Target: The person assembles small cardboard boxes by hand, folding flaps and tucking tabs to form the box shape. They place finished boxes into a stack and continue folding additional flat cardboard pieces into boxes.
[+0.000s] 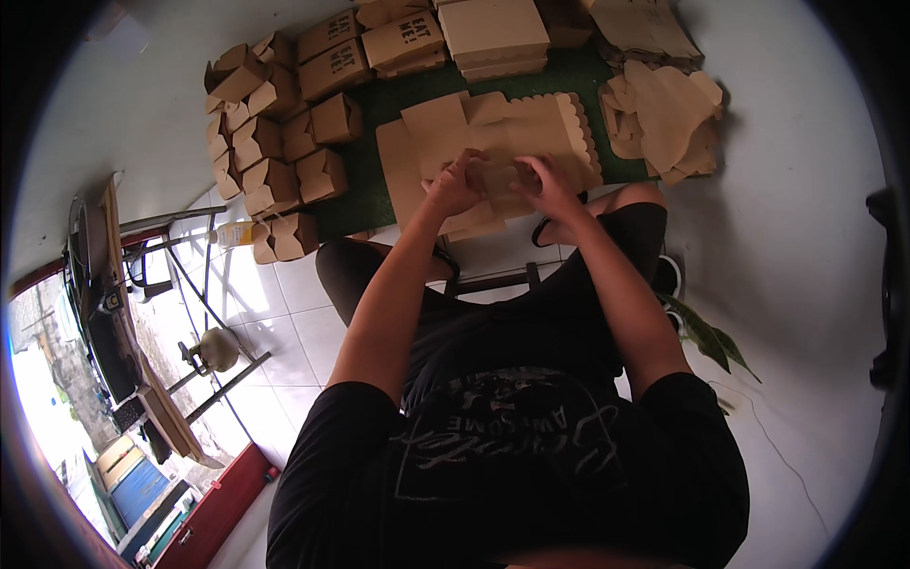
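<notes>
A flat brown cardboard box blank (pixel 540 128) with a scalloped right edge lies unfolded in front of me on the green-covered table (pixel 379 100). Over its near part, my left hand (pixel 457 186) and my right hand (pixel 548 187) face each other with curled fingers. Between them stretches a small pale, see-through sheet (pixel 498 178), pinched at its left by one hand and at its right by the other. Whether it touches the cardboard beneath cannot be made out.
Folded brown boxes (pixel 270 185) crowd the table's left side, with printed boxes (pixel 336 66) behind. A stack of flat cardboard (pixel 493 38) stands at the back. Loose cut blanks (pixel 668 119) pile up at the right. A bottle (pixel 232 234) is by the left corner.
</notes>
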Available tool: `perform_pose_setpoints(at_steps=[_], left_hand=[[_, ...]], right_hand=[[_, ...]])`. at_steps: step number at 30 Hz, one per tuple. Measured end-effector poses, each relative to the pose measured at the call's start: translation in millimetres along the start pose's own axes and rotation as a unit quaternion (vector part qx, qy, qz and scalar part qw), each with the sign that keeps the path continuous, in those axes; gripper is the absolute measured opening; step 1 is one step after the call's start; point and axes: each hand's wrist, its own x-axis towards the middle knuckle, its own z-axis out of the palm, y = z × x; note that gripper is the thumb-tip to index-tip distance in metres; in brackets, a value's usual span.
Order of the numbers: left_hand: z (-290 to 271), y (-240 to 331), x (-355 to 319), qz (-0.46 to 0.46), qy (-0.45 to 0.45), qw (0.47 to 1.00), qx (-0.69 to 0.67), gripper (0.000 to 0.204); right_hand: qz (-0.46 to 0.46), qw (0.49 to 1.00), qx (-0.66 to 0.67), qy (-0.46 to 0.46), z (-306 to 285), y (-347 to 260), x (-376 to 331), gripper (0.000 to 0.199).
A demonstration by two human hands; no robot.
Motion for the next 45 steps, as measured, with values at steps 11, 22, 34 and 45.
perform_pose_setpoints(at_steps=[11, 22, 34, 45], left_hand=[[-9, -16, -12, 0.067, 0.017, 0.98, -0.186, 0.053], [-26, -63, -62, -0.191, 0.296, 0.935, -0.045, 0.081], [-25, -72, -68, -0.139, 0.316, 0.934, -0.095, 0.068], [-21, -60, -47, -0.04, 0.34, 0.935, -0.09, 0.062]], right_hand=[[-0.086, 0.99, -0.102, 0.042, 12, 11, -7, 0.03], [-0.078, 0.992, -0.083, 0.055, -2, -25, -25, 0.018], [0.05, 0.993, -0.06, 0.084, 8, -26, -40, 0.016], [0.121, 0.992, 0.044, -0.014, 19, -35, -47, 0.016]])
